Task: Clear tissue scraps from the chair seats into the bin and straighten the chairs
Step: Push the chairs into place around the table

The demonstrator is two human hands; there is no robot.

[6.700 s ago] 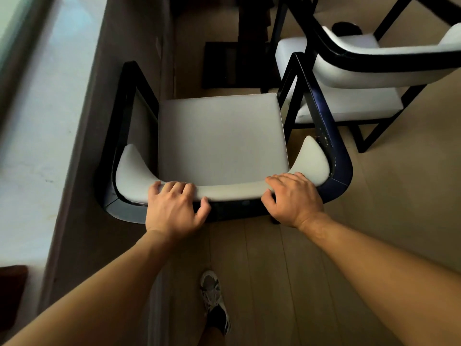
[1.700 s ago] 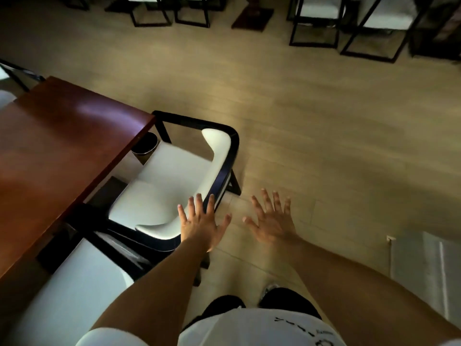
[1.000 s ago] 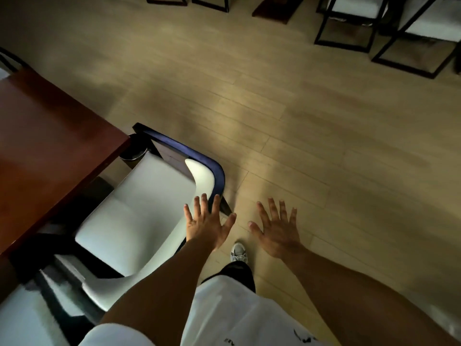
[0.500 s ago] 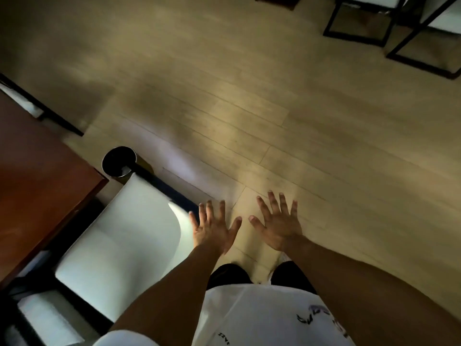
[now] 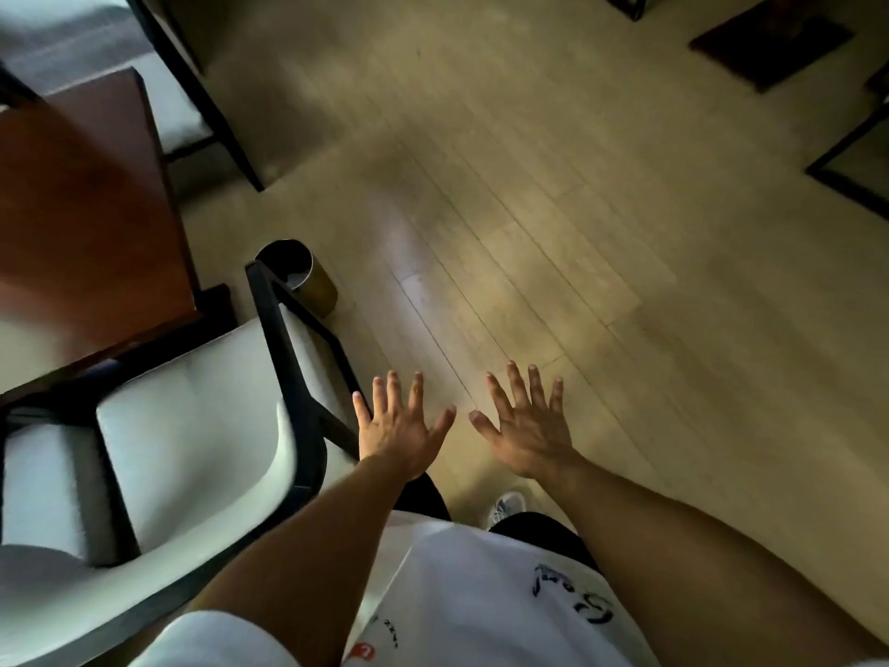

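Note:
A white-cushioned chair (image 5: 192, 426) with a black frame stands at the lower left, its seat tucked toward a reddish-brown table (image 5: 82, 223). I see no scraps on its seat. A small round bin (image 5: 300, 279) with a dark inside and brass-coloured wall stands on the floor by the chair's far corner. My left hand (image 5: 399, 426) hovers with fingers spread straight, just right of the chair's arm and holding nothing. Over the bare floor beside it, my right hand (image 5: 524, 426) is spread flat and empty too.
Another white chair (image 5: 178, 113) stands at the table's far end, upper left. Black chair frames (image 5: 846, 170) and a dark table foot (image 5: 769, 45) sit at the upper right. Light wooden floor (image 5: 553, 209) stretches between. My shoe (image 5: 505, 507) shows below my hands.
My view has swung along the table: the chair and bin now sit closer and further right in the view. Both hands stay spread and empty in front of me.

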